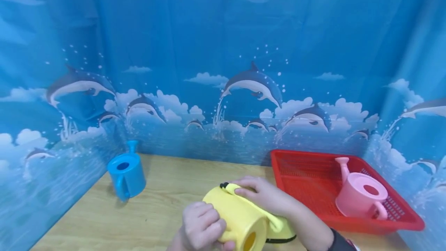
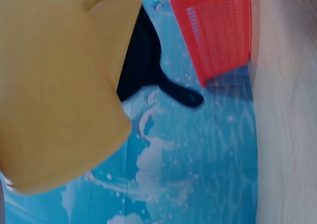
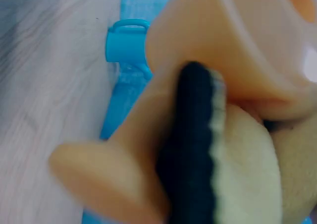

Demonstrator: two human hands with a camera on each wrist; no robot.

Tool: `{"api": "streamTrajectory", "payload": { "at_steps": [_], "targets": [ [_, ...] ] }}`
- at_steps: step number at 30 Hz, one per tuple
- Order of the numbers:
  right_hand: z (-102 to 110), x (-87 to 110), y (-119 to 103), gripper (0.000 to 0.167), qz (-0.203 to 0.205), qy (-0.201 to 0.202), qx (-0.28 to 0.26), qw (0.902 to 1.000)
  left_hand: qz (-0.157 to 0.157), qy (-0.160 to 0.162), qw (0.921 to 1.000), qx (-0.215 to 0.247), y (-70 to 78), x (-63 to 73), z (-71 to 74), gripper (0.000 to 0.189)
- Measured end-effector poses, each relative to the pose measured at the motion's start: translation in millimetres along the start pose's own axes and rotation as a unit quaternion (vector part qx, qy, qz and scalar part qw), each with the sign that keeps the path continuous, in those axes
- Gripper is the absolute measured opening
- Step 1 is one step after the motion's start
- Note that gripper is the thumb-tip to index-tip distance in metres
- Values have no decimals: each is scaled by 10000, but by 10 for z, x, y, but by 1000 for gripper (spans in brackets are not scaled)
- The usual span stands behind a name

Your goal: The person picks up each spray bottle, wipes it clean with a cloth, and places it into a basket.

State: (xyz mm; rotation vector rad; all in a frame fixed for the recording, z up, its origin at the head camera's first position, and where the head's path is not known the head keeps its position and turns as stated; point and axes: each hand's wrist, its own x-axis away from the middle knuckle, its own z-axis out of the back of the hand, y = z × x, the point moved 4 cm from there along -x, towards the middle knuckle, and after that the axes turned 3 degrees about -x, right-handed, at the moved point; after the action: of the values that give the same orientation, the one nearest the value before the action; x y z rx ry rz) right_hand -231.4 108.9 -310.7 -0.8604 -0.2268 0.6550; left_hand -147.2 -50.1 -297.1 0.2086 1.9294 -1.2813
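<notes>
- At your 10 o'clock, a blue watering can (image 1: pixel 130 181) stands upright on the desk (image 1: pixel 163 204), its spout toward 12 and its handle toward 6.
- Behind everything, from your 9 round through 12 to 3 o'clock, hangs a blue curtain (image 1: pixel 195 30) printed with leaping dolphins, clouds and water.
- Close in front of you, just left of 6 o'clock, your left hand (image 1: pixel 203 224) has its fingers curled, gripping the yellow watering can at its near left side.
- Between your hands, near 6 o'clock, you have the yellow watering can (image 1: pixel 231 212) tipped over, with the end that has the round hole facing about 5; you cannot tell whether it touches the desk.
- Along that can's right side lies a yellow cloth (image 1: pixel 283 231) with black edging, touching the can.
- Your right hand (image 1: pixel 261 195) comes in from 4 o'clock and grips the cloth against the can, fingers bent over the fabric.
- At your 2 to 3 o'clock, a red basket (image 1: pixel 303 189) sits on the desk.
- In the basket's right part, a pink watering can (image 1: pixel 355 200) stands with its spout toward 11 and its handle toward 5.
</notes>
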Motion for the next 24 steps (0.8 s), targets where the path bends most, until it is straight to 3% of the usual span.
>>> {"api": "streamTrajectory", "payload": {
  "at_steps": [8,14,19,24],
  "targets": [
    [157,359,-143,32,362,-195,220,9989,306,448,9984,-140,-123,91,91,49],
    [229,580,-221,31,813,-379,200,9958,276,591,9978,-153,-160,31,113,50],
    [219,562,-160,33,655,-336,-40,9973,184,622,9979,-87,-119,-76,99,49],
    [163,409,-85,37,307,-170,51,9994,217,674,9975,79,-69,-128,69,46]
  ]
}}
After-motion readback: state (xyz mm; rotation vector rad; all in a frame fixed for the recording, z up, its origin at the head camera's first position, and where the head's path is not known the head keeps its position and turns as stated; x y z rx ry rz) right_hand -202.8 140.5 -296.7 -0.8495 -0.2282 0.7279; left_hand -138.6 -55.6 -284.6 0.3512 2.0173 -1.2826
